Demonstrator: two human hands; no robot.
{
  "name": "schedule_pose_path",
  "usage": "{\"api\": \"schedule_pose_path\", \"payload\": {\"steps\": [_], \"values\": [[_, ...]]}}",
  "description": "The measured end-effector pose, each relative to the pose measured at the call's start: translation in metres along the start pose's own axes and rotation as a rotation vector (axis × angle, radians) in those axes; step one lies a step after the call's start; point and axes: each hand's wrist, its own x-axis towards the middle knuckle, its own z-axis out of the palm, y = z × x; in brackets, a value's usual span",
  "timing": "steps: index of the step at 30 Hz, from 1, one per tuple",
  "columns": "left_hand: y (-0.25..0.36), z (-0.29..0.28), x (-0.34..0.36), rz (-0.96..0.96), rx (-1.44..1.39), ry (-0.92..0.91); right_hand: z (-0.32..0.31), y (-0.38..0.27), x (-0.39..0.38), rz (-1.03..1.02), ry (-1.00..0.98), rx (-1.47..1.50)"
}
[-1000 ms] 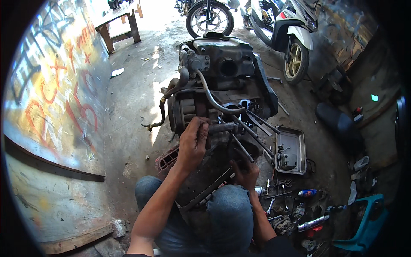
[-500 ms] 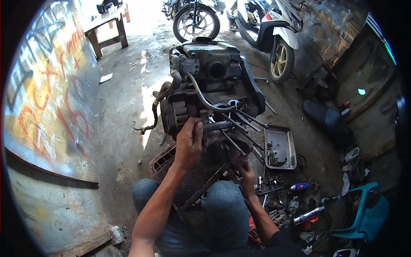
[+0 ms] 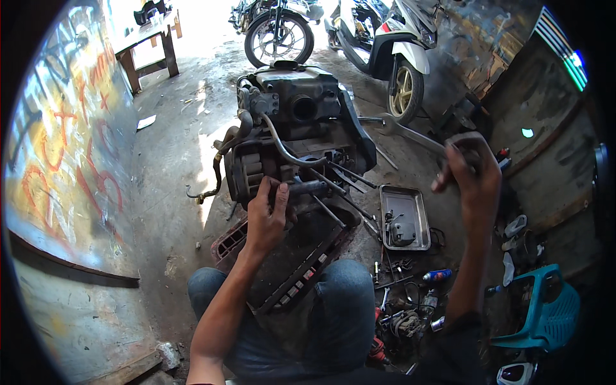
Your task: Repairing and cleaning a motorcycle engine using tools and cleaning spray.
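One left hand (image 3: 266, 215): fingers gripping a tube (image 3: 309, 187) at the engine's (image 3: 295, 86) near side
One right hand (image 3: 473, 165): fingers clenched around a wrench (image 3: 414, 136), held up right of the engine
Tray (image 3: 416, 199): on the floor (image 3: 167, 199), metal parts (image 3: 403, 232) inside

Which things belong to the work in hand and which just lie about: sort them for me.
Seemingly in the job:
- Engine assembly
- Grey metal cylinder, left hand at its end
- Long wrench, held up in the right hand

Seemingly just about:
- Blue can, on the floor
- Teal plastic chair
- Scooter, behind the engine assembly
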Motion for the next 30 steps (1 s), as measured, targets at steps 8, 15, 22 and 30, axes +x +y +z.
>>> {"api": "schedule_pose_path", "payload": {"steps": [8, 15, 22, 30], "values": [[-0.004, -0.005, 0.002, 0.032, -0.083, -0.038, 0.070, 0.017, 0.064, 0.113, -0.360, -0.054], [0.006, -0.001, 0.002, -0.038, -0.148, -0.041, 0.106, 0.030, 0.084, 0.135, -0.424, -0.262], [0.006, -0.005, 0.001, -0.083, -0.253, -0.064, 0.137, 0.024, 0.096, -0.027, -0.544, -0.538], [0.008, -0.005, 0.002, 0.011, -0.123, -0.044, 0.153, 0.028, 0.103, 0.025, -0.632, -0.531]]}}
